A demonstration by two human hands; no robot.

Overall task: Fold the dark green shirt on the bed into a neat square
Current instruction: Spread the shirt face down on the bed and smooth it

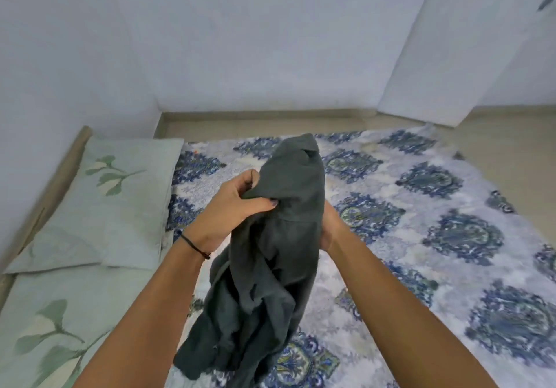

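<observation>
The dark green shirt [270, 255] hangs crumpled in the air above the bed [421, 237], its lower end drooping toward the near edge. My left hand [231, 210] pinches a fold near the top of the cloth, thumb and fingers closed on it. Most of my right hand [331, 228] is hidden behind the shirt's right side; it grips the fabric there. The shirt's top bunches up into a peak above both hands.
The bed has a white cover with blue medallion patterns. Two pale green pillows with leaf prints [114, 201] lie along the left side by the wall. Bare floor [496, 135] runs beyond the bed's far edge.
</observation>
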